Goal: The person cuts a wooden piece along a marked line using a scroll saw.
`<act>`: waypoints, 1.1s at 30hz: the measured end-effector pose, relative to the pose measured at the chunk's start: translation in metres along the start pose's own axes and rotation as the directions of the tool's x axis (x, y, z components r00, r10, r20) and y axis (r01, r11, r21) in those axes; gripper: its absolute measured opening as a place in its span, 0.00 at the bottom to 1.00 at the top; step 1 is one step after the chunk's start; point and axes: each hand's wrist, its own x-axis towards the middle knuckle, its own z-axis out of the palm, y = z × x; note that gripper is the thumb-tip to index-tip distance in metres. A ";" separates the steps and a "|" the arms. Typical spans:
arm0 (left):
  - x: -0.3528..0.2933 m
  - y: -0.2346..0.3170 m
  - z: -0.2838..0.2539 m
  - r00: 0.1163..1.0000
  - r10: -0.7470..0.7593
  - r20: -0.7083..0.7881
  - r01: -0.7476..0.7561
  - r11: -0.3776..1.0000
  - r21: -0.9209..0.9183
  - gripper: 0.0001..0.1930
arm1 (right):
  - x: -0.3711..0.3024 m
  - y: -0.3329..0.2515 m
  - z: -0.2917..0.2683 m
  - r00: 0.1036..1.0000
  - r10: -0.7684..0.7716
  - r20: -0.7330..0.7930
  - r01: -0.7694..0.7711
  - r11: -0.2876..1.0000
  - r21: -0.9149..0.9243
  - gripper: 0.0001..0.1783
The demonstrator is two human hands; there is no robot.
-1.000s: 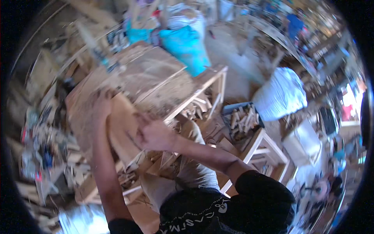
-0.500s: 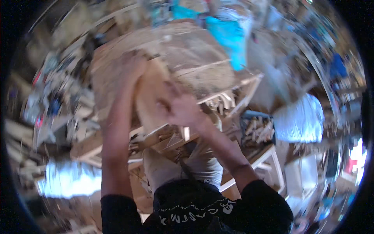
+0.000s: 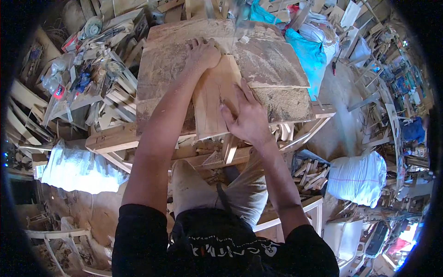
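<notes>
Head | view swung; my left hand (image 3: 203,54) stayed at the far end of the board (image 3: 210,104), right hand (image 3: 248,117) at its right edge | both lay spread | hold seemingly unbroken

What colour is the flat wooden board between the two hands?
Light tan: the flat wooden board shows best in the head view.

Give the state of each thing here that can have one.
Brown wooden tabletop: dusted with sawdust.
Flat pale wooden board: lying on the tabletop.
Left bare hand: palm down, fingers spread, at the board's far end.
Right bare hand: open, on the board's right side.
Dark rectangular box: open, filled with pale wood offcuts.
White woven sack: bulging.
Bright turquoise sack: creased.
</notes>
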 end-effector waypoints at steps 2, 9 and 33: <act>0.006 0.001 0.003 1.000 -0.005 -0.003 0.005 0.999 -0.038 0.33 | 0.004 0.005 0.000 1.000 0.002 0.004 -0.002 1.000 0.003 0.36; 0.021 0.004 0.007 1.000 0.008 0.027 -0.008 1.000 0.010 0.34 | 0.012 0.007 0.009 0.998 0.062 0.011 -0.062 0.996 0.064 0.38; 0.045 0.004 0.010 0.998 0.014 0.061 -0.019 0.997 0.074 0.32 | 0.033 0.006 0.016 0.997 0.051 -0.066 -0.048 0.998 0.043 0.31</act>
